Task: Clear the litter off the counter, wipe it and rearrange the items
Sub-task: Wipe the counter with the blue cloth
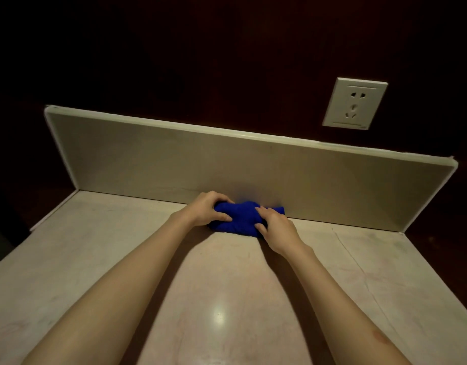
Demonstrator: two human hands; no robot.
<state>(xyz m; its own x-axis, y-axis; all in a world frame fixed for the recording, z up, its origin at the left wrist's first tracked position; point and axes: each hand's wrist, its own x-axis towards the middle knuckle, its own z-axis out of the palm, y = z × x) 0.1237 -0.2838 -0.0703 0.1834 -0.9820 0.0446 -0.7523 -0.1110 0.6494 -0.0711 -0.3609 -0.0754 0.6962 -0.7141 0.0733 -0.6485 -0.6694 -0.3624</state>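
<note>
A bunched blue cloth (241, 217) lies on the pale marble counter (227, 299), right against the foot of the backsplash. My left hand (208, 209) grips its left end, fingers curled over the fabric. My right hand (276, 227) presses down on its right side with fingers bent onto the cloth. Both forearms stretch across the counter toward it. No litter or other items show on the counter.
A beige backsplash (227, 164) runs along the back of the counter. A white wall socket (355, 103) sits on the dark wall above it at the right. A crack line (359, 270) crosses the counter's right part. The surroundings are dark.
</note>
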